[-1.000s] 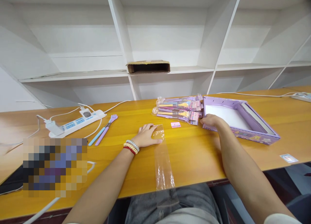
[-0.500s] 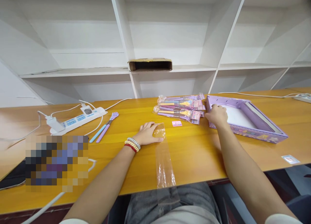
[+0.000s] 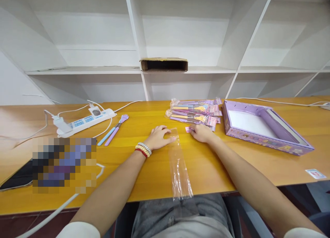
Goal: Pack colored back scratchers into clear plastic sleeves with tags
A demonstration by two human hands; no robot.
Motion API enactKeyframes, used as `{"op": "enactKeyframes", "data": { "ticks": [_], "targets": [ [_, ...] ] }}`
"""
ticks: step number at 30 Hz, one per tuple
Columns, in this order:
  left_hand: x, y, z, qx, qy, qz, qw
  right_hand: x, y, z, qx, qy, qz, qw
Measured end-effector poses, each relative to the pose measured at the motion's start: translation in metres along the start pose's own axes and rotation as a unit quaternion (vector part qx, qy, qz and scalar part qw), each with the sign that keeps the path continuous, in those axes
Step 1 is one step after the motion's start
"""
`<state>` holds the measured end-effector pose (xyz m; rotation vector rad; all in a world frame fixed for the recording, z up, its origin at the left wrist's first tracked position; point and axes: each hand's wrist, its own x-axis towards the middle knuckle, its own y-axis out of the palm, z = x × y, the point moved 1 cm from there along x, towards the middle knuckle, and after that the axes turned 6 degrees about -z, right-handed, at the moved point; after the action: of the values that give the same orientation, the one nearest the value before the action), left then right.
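Observation:
My left hand (image 3: 160,138) lies palm down on the table, fingers spread, its thumb over the upper end of a long clear plastic bag (image 3: 179,169). The bag runs down past the table edge onto my lap. My right hand (image 3: 202,132) has its fingers closed at a small pink card (image 3: 187,129), which partly sticks out on their left. Just behind that hand are several wrapped back scratchers (image 3: 193,110) in clear bags with pink labels. Two unwrapped back scratchers (image 3: 113,130), one blue-handled and one purple-handled, lie to the left with a purple hand-shaped head showing.
An open purple box (image 3: 270,141) stands at the right, with a small square card (image 3: 315,173) near the front edge. A white power strip (image 3: 86,121) with cables lies left, near a dark device (image 3: 18,174) and a pixelated patch. A cardboard box (image 3: 164,65) sits on the white shelf.
My right hand has moved left from the purple box's near edge to the small pink card and closed its fingers there. My left hand stays by the bag's upper end. The view has shifted slightly.

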<state>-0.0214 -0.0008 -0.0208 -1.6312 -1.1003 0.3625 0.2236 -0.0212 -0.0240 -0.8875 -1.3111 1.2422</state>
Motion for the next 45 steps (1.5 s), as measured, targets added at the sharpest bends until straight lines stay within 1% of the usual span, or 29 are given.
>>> {"op": "enactKeyframes", "data": {
  "ticks": [2, 5, 7, 8, 10, 14, 16, 19, 23, 26, 28, 31, 33, 35, 36, 38, 40, 42, 43, 45],
  "targets": [
    [0.003, 0.002, 0.002, -0.018, -0.017, -0.059, 0.998, 0.001, 0.0, -0.004, 0.031, 0.003, -0.001, 1.0],
    [0.007, 0.003, 0.007, -0.012, -0.066, -0.138, 0.988, 0.003, -0.001, -0.009, 0.083, 0.003, 0.014, 0.996],
    [0.009, 0.004, 0.01, 0.003, -0.096, -0.168, 0.981, 0.003, -0.001, -0.012, 0.116, -0.001, 0.036, 0.993],
    [0.009, 0.004, 0.011, 0.007, -0.106, -0.174, 0.979, 0.003, -0.001, -0.013, 0.133, -0.002, 0.048, 0.99],
    [0.009, 0.005, 0.012, 0.011, -0.115, -0.163, 0.98, 0.002, 0.0, -0.015, 0.165, -0.002, 0.075, 0.983],
    [0.008, 0.007, 0.01, 0.05, -0.104, -0.083, 0.99, 0.001, 0.0, -0.016, 0.215, -0.007, 0.116, 0.97],
    [0.007, 0.007, 0.008, 0.062, -0.087, -0.053, 0.993, 0.0, -0.001, -0.016, 0.222, -0.008, 0.112, 0.968],
    [0.007, 0.008, 0.006, 0.052, -0.071, -0.036, 0.995, -0.001, -0.002, -0.015, 0.223, -0.009, 0.089, 0.971],
    [0.007, 0.008, 0.007, 0.04, -0.069, -0.037, 0.996, -0.001, -0.002, -0.01, 0.22, -0.033, 0.053, 0.974],
    [0.007, 0.007, 0.007, 0.043, -0.071, -0.038, 0.996, -0.001, -0.001, -0.007, 0.195, -0.045, 0.013, 0.98],
    [0.006, 0.006, 0.006, 0.039, -0.071, -0.042, 0.996, -0.001, 0.0, -0.006, 0.17, -0.046, -0.003, 0.984],
    [0.006, 0.002, 0.002, 0.022, -0.056, -0.085, 0.995, -0.001, 0.0, -0.007, 0.115, -0.041, -0.032, 0.992],
    [0.006, 0.0, 0.0, 0.019, -0.043, -0.118, 0.992, -0.001, 0.0, -0.009, 0.076, -0.018, -0.062, 0.995],
    [0.005, -0.001, -0.001, 0.024, -0.037, -0.127, 0.991, -0.001, -0.002, -0.011, 0.056, 0.008, -0.091, 0.994],
    [0.005, -0.002, -0.001, 0.027, -0.037, -0.121, 0.992, -0.001, -0.002, -0.011, 0.057, 0.01, -0.102, 0.993],
    [0.004, -0.002, 0.0, 0.026, -0.037, -0.091, 0.995, -0.001, -0.004, -0.009, 0.074, -0.023, -0.109, 0.991],
    [0.003, -0.003, 0.001, 0.02, -0.029, -0.042, 0.998, -0.001, -0.003, -0.005, 0.094, -0.082, -0.093, 0.988],
    [0.002, -0.003, 0.002, 0.014, -0.017, 0.002, 1.0, -0.002, -0.001, -0.001, 0.102, -0.12, -0.066, 0.985],
    [0.001, -0.003, 0.002, 0.016, -0.017, 0.014, 1.0, -0.002, 0.0, 0.0, 0.101, -0.127, -0.055, 0.985],
    [0.002, -0.002, 0.002, 0.032, -0.036, 0.013, 0.999, -0.002, 0.002, 0.002, 0.097, -0.128, -0.047, 0.986]
  ]
}}
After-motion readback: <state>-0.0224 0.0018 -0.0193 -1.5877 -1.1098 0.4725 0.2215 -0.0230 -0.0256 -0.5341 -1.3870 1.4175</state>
